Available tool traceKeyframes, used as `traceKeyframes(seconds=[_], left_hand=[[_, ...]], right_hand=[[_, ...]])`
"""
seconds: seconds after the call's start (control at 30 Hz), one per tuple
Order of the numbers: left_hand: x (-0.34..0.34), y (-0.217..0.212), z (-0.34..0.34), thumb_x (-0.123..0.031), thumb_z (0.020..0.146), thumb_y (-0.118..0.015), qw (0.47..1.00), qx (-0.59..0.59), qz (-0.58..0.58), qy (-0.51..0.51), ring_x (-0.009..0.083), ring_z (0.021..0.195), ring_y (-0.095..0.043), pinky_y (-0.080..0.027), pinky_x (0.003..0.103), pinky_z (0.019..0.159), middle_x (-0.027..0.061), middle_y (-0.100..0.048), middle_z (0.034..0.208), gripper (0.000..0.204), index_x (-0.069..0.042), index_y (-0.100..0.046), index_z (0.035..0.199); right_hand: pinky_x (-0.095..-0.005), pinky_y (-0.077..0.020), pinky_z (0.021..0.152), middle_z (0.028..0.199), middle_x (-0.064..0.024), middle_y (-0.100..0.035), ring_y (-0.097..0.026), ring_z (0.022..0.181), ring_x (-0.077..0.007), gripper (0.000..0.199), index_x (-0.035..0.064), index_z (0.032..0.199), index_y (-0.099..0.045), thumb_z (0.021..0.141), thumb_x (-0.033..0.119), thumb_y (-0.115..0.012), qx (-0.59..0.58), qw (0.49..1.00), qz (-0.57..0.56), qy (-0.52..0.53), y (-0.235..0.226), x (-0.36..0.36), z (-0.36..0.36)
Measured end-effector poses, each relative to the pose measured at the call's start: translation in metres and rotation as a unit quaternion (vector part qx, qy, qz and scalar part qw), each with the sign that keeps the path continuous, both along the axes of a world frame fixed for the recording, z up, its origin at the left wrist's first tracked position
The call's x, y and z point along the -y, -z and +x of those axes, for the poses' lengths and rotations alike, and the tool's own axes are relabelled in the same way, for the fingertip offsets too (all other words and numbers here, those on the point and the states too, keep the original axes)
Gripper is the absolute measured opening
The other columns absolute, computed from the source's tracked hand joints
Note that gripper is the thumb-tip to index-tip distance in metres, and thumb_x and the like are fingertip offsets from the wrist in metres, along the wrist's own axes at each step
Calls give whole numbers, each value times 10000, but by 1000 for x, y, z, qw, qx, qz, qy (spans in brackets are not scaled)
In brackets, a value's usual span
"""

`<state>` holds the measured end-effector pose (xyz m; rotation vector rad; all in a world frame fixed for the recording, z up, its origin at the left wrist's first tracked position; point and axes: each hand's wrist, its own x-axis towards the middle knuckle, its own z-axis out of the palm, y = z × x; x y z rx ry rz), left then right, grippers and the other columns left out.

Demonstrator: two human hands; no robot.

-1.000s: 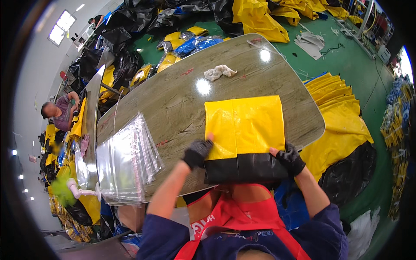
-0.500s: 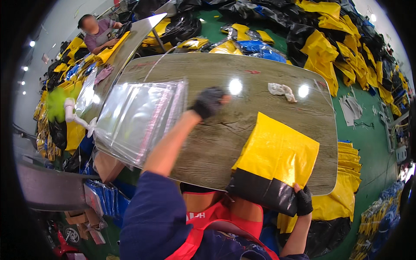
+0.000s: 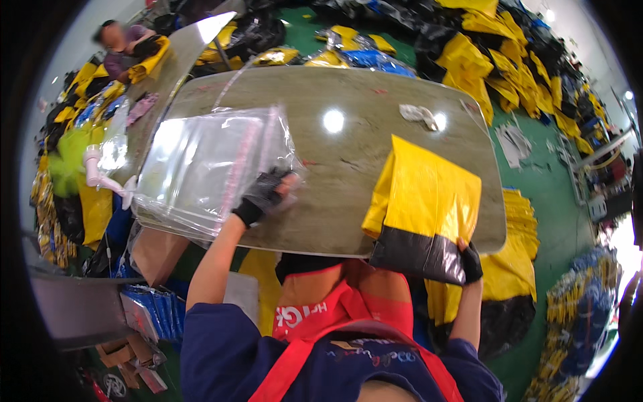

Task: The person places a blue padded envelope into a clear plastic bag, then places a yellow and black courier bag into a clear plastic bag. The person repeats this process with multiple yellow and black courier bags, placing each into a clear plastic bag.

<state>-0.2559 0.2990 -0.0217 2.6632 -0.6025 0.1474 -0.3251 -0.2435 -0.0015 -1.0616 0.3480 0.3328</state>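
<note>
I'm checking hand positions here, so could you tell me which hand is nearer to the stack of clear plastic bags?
Left. The left hand rests on the right edge of the clear plastic bags, while the right hand is far off, gripping the folded yellow-and-black garment.

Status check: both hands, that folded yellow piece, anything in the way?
Left hand gripping clear plastic bag. Right hand holds folded yellow-and-black garment over table. Nothing between them.
</note>
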Motion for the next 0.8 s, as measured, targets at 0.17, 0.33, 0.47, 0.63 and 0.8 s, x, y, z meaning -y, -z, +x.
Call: traceKeyframes(seconds=[0.17, 0.33, 0.47, 0.63, 0.8], left_hand=[[106, -10, -40, -347, 814, -639, 995, -41, 0, 89, 405, 1305, -328, -198, 500, 1101, 168, -389, 1408, 680, -101, -366, 1385], [102, 0, -36, -344, 877, -541, 999, 18, 14, 48, 401, 1315, -334, -200, 500, 1105, 172, -414, 1403, 535, -108, -446, 1347], [103, 7, -35, -293, 950, -399, 1000, 3, -11, 28, 364, 1315, -352, -197, 491, 1107, 157, -442, 1387, 422, -113, -483, 1323], [93, -6, -29, -389, 999, -251, 976, -73, -201, 39, 342, 1326, -340, -161, 434, 1121, 130, -412, 1423, 501, -110, -450, 1364], [89, -74, -69, -278, 896, -508, 975, -91, -47, 195, 364, 1282, -403, -272, 445, 1095, 154, -476, 1360, 429, -86, -534, 1278]], right_hand=[[-298, -515, 803, 1088, -119, -632, -641, 910, -189, 404, -21, 1218, -522, 885, 194, -597, 31, 998, -54, -8, -17, 5, -11], [-284, -505, 802, 1138, -115, -602, -619, 939, -179, 542, -17, 1284, -462, 816, 148, -681, -13, 990, -132, -48, -52, 2, -22], [-265, -497, 790, 1128, -101, -610, -612, 927, -161, 541, -12, 1269, -484, 807, 170, -699, -22, 973, -224, -55, -58, 14, -31], [-278, -503, 781, 1082, -78, -639, -619, 895, -163, 500, -26, 1218, -538, 794, 175, -713, -28, 968, -191, -161, -40, -14, -40], [-281, -469, 815, 985, -61, -655, -587, 903, -118, 517, 3, 1172, -580, 823, 363, -702, 186, 883, -206, -377, -1, -118, -75]])
